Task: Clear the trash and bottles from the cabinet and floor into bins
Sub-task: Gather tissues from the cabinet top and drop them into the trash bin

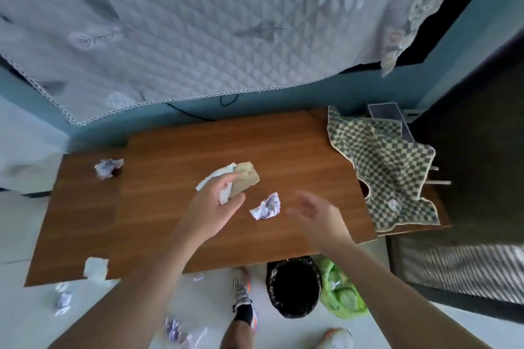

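A quilted pale bedspread with a lace edge fills the upper part of the frame, hanging over a blue bed frame. A thin dark cable runs along that blue strip, upper centre. At the right, a green-and-cream checkered cloth lies crumpled. Two shoes show on the pale floor along the bottom.

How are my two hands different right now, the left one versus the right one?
The left hand holds a bunch of white and tan paper scraps in its curled fingers; the right hand holds nothing, its fingers spread open. The left hand is beside one crumpled purple-printed paper, the right hand on that paper's other side. Both hover over the wooden cabinet top.
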